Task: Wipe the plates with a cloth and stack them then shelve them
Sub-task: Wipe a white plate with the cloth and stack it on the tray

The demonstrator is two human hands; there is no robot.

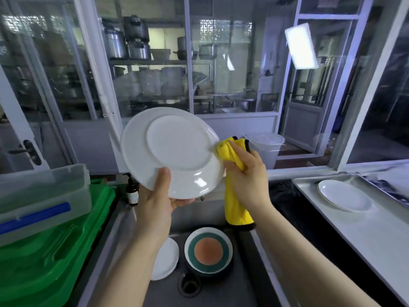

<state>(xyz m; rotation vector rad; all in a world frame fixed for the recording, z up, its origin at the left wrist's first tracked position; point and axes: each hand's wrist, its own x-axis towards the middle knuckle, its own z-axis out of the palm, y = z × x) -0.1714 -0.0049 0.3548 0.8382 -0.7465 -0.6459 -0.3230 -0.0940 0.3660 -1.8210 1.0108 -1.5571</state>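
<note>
My left hand (159, 196) pinches only the white plate (170, 151) by its lower rim while my right hand (245, 171), gripping the yellow cloth (234, 196), pushes its edge, so it could slip, probably onto the plates (209, 249) in the sink (223, 291).

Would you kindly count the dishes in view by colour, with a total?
White plates: 3, one held up over the sink, one in the sink, one on the tray at the right
Teal and orange dish: 1, in the sink
Total: 4; whether the sink dishes are stacks cannot be told.
</note>
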